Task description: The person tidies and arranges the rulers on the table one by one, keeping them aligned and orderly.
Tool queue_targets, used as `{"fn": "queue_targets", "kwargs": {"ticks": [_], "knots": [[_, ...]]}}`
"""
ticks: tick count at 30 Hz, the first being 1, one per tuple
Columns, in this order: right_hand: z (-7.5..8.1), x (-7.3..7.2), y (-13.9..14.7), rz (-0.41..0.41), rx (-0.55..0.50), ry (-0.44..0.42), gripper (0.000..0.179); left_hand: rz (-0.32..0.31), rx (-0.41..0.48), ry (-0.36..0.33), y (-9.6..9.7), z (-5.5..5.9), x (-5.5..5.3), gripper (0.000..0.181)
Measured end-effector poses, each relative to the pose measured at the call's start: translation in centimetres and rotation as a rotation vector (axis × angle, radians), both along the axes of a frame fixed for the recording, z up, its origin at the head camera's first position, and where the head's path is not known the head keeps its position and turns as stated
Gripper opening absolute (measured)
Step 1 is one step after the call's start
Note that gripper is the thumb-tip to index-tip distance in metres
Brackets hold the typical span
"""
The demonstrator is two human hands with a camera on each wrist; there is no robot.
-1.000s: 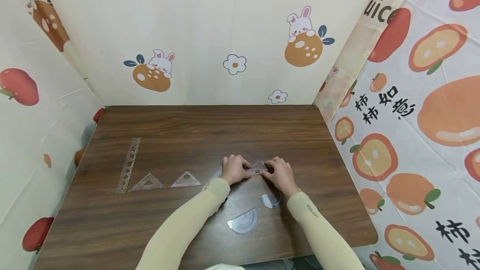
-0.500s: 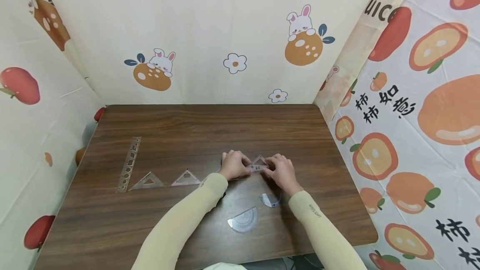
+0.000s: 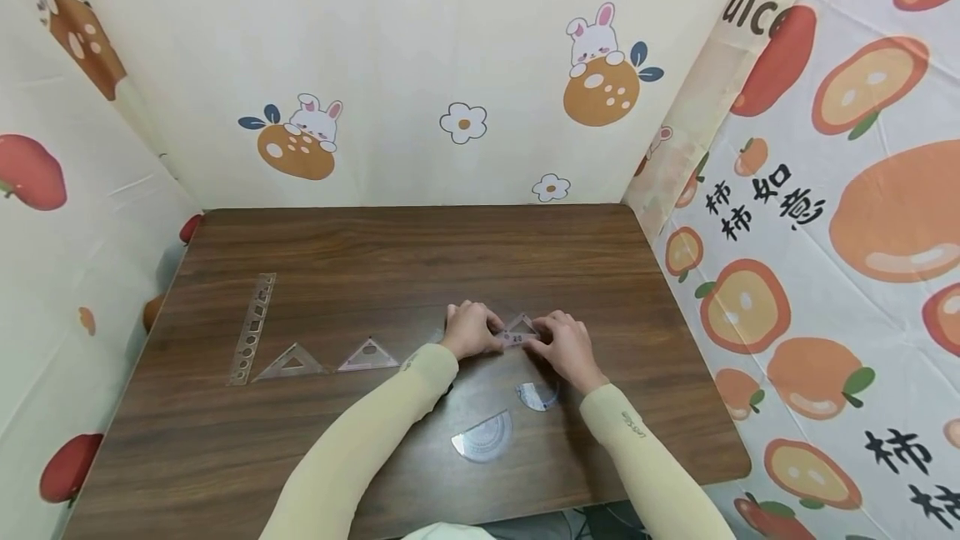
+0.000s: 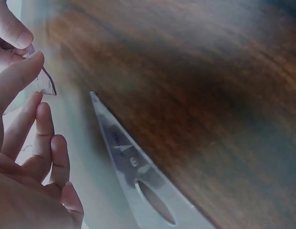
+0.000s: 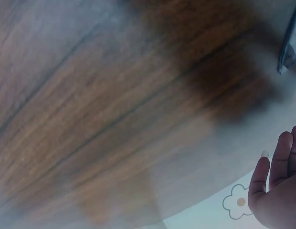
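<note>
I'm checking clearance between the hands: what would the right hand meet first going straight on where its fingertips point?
Beyond the set square it pinches, the right hand would probably meet the left hand first, though depth is unclear.

"Juice" on the cream backdrop (image 3: 405, 48), "uice" on its right fold (image 3: 714, 94), "柿柿如意" on the fruit-print sheet (image 3: 806, 265)

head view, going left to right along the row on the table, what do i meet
Ruler, first set square, second set square, partly hidden clear tool, left hand, held set square, right hand.
</note>
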State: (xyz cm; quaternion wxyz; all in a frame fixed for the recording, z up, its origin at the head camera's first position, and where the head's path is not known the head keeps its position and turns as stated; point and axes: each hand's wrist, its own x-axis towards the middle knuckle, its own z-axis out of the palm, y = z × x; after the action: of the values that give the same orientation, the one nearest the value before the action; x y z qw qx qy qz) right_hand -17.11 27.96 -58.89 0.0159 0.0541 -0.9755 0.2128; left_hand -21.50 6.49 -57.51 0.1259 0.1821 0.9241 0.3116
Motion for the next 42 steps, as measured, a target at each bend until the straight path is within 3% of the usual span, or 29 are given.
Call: {"fn": "queue_targets", "kwargs": {"ticks": [14, 42], "knots": [[-0.9, 0.3, -0.5, 0.009, 0.005, 0.013, 0.039, -0.004, -0.011, -0.016, -0.1, -0.2, 0.4, 0.029], [-1.2, 0.5, -0.6, -0.002, 0.036, 0.01, 0.04, -0.022, -0.021, 0.03, -0.2, -1.3, 0.2, 0.03]]}}
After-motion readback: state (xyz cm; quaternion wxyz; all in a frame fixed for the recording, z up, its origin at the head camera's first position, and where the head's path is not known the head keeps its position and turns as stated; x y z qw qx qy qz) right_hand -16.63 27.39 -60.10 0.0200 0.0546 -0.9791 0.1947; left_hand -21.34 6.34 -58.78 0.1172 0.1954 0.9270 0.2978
